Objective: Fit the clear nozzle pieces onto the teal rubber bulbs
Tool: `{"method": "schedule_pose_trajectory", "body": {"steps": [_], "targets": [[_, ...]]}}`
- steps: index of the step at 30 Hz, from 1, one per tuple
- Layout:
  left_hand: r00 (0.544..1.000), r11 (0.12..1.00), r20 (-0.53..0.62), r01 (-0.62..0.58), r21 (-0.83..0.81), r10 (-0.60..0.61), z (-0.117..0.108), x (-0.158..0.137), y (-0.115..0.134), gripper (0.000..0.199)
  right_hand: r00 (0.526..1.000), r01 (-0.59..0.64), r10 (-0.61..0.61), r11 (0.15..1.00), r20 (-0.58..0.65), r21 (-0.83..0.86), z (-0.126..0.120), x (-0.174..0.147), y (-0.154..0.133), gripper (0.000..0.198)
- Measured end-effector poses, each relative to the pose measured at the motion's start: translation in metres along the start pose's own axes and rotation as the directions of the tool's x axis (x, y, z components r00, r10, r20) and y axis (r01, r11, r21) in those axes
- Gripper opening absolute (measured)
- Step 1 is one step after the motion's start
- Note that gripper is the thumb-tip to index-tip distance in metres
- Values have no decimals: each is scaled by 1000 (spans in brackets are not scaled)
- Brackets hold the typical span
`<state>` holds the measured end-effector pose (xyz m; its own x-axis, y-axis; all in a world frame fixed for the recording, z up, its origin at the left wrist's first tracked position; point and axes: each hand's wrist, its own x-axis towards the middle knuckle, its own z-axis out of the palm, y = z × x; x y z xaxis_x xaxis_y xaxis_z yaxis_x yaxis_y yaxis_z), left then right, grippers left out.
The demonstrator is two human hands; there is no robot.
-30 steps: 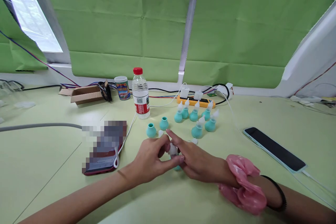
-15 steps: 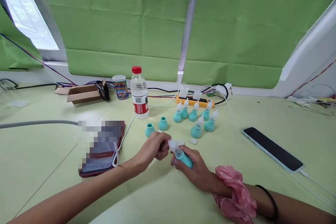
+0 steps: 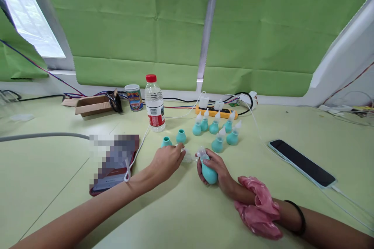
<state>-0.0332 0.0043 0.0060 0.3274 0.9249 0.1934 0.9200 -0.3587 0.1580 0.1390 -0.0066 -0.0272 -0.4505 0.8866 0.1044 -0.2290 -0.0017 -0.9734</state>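
Observation:
My right hand (image 3: 217, 169) is wrapped round a teal rubber squeeze bulb (image 3: 209, 172), which looks like a nasal aspirator, tilted with a clear connector (image 3: 201, 152) at its neck. My left hand (image 3: 168, 159) reaches low over the table, its fingers pinched together beside small clear plastic pieces (image 3: 187, 156); what lies between the fingertips is hidden. Just behind it are two open-necked teal bulbs, one partly covered (image 3: 166, 142) and one in full view (image 3: 181, 136). Several finished-looking bulbs with pointed whitish tips, one nearest me (image 3: 217, 144), stand upright in a group farther back.
A water bottle (image 3: 156, 105) and a can (image 3: 134, 97) stand behind, left of a yellow power strip (image 3: 216, 112). An open cardboard box (image 3: 95, 105) holds a black cable. Phones lie left (image 3: 109, 177) and right (image 3: 304, 162), with white charging cords across the table.
My left hand has moved left and away from the bulb in my right hand, down to the clear pieces. The right hand has turned the bulb more upright; the whitish tip no longer shows on it.

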Motion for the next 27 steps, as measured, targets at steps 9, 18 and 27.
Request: {"method": "schedule_pose_trajectory", "body": {"steps": [9,18,27], "targets": [[993,808,-117,-67,-586,-2,-5,-13,6,21,997,-64,58,991,56,121,5,0,-1,21],[981,587,-186,-123,-800,-48,-2,-21,20,17,998,-41,37,995,46,92,15,-7,0,27],[903,739,-427,-324,-590,55,4,-25,23,14,1000,11,-11,999,-1,42,21,-11,1,23]]}}
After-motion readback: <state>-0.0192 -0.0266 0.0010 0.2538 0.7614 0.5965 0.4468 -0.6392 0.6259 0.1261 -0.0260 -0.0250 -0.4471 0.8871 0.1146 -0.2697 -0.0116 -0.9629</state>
